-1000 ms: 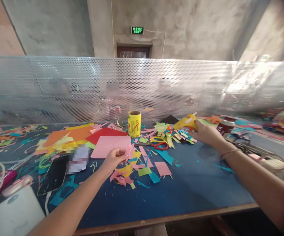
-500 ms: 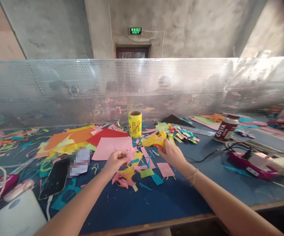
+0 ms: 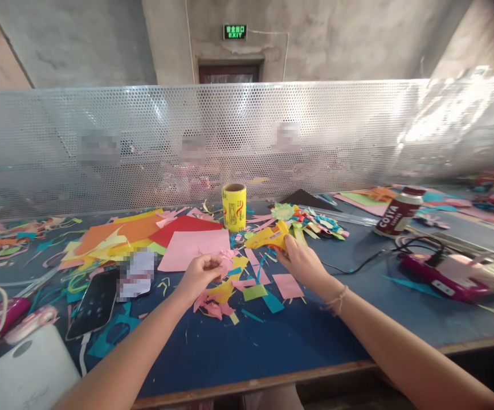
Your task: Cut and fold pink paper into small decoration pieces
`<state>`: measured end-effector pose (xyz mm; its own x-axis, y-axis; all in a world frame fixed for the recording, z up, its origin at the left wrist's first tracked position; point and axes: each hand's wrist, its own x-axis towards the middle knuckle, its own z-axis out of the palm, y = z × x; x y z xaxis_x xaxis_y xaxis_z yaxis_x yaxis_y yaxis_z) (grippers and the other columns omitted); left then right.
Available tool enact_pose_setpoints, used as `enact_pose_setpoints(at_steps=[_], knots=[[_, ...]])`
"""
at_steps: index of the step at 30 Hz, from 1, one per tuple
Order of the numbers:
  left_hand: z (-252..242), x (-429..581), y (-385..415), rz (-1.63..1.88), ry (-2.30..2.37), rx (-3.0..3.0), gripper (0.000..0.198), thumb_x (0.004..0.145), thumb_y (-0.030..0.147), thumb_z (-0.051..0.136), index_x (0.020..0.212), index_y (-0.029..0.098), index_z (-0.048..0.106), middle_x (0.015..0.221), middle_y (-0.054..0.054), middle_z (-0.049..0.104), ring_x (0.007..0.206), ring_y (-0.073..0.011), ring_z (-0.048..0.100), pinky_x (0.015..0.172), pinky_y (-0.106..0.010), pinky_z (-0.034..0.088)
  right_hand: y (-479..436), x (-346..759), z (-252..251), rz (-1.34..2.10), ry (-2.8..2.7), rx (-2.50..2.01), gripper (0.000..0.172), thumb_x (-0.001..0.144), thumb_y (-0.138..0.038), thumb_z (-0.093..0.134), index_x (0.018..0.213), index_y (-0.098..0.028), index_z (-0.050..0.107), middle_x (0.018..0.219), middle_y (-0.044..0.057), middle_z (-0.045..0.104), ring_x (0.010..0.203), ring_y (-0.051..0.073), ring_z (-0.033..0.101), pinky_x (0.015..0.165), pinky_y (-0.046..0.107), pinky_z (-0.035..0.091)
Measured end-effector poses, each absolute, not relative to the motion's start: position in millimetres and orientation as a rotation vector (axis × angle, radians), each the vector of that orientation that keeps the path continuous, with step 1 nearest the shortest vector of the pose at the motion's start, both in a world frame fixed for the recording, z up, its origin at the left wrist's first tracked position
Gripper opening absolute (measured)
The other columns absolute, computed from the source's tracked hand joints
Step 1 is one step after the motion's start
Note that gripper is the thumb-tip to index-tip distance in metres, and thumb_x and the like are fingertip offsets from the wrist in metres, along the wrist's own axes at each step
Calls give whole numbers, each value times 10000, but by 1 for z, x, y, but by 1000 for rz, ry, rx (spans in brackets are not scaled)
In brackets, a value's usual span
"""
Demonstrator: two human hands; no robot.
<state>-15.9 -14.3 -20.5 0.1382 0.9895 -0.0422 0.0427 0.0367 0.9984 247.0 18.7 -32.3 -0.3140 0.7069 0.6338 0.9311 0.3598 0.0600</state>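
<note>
My right hand [image 3: 304,261] is wrapped round the handle of a yellow glue gun [image 3: 268,237]. The gun's nozzle points left, towards my other hand. My left hand [image 3: 201,274] is closed in a pinch on a crumpled pink paper piece [image 3: 227,259]. A flat sheet of pink paper [image 3: 187,250] lies just behind that hand. Below and between the hands are scattered paper scraps, among them a green piece [image 3: 254,292], a blue piece [image 3: 273,303] and a pink square [image 3: 288,286]. A yellow cardboard-cored roll [image 3: 234,208] stands upright beyond the hands.
At left lie a phone [image 3: 93,302] and a white power bank [image 3: 33,373]. To the right, a Costa bottle [image 3: 399,213] leans beside a purple power strip [image 3: 443,278] with cables. A perforated metal screen [image 3: 247,142] runs along the table's back. Coloured sheets and cuttings cover much of the blue tabletop [image 3: 212,364].
The camera has tilted slightly down, so the whole scene sits higher in view. Both hands keep their grip, and the glue gun stays near the pink paper piece.
</note>
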Motion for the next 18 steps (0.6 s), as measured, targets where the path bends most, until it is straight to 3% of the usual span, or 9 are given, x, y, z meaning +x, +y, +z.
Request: enact_pose_setpoints(at_steps=[6,12,16,18], knots=[[-21,-16,-15,1057,1133,1302,186,567,233,680,683,138,572,605,15,579,550,-98,530,586,-245,449,17,242,-33,-490,-2079,-1537,217,846,-349,369,867,-155,465,705,82,588,590,182,560,479,257,258],[-22,-20,-13,1064,1103,1296,222,594,286,678,723,138,574,625,9,581,569,-99,538,609,-249,450,24,254,-24,-188,-1883,-1826,544,748,-570,462,1073,-134,448,874,142,613,716,249,598,520,286,359],[-24,-23,-10,1125,1125,1218,250,576,305,691,711,143,558,600,25,552,546,-87,523,599,-240,442,32,290,-26,-93,-1733,-2057,618,735,-565,487,1106,-71,455,869,189,609,814,301,599,597,330,415],[-23,-24,-9,1158,1129,1191,255,568,314,693,702,144,558,616,22,553,563,-86,526,607,-237,444,33,306,-30,-140,-1798,-2066,571,742,-523,505,1087,-69,484,852,198,598,807,315,592,604,358,423]])
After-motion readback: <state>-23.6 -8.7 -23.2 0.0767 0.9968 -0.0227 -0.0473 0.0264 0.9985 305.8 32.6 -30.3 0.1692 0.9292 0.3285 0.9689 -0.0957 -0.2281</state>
